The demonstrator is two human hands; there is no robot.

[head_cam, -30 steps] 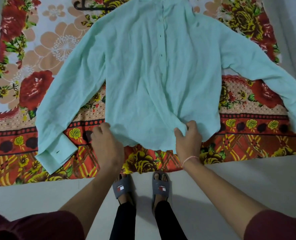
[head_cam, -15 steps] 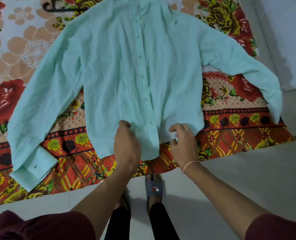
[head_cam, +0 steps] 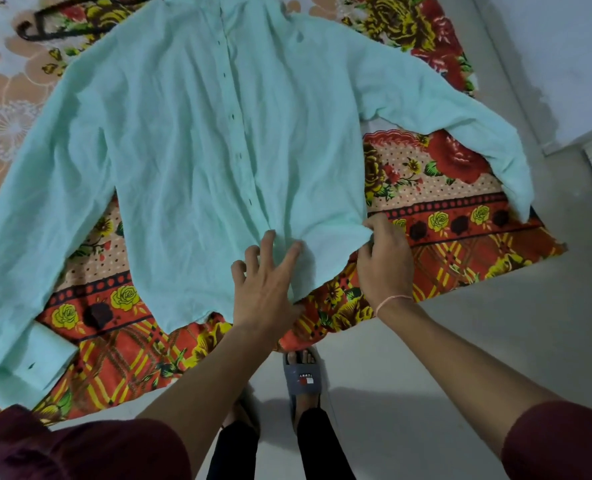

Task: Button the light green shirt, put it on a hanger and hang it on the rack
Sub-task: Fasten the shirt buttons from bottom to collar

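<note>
The light green shirt (head_cam: pixel 190 140) lies spread flat, front up, on a floral blanket (head_cam: pixel 436 188), sleeves out to both sides. Small dark buttons run down its middle placket. My left hand (head_cam: pixel 265 285) rests with spread straight fingers on the hem just below the placket. My right hand (head_cam: pixel 384 261) pinches the shirt's lower right hem corner between thumb and fingers. A black hanger (head_cam: pixel 55 26) lies on the blanket at the top left, partly under the shirt's shoulder. No rack is in view.
The blanket covers a pale floor (head_cam: pixel 461 358). My feet in grey slippers (head_cam: pixel 305 375) stand at the blanket's near edge. A white wall (head_cam: pixel 564 64) rises on the right.
My left hand opened its fingers and shifted right along the hem. My right hand moved right to the hem's corner and took hold of it. The view swung left.
</note>
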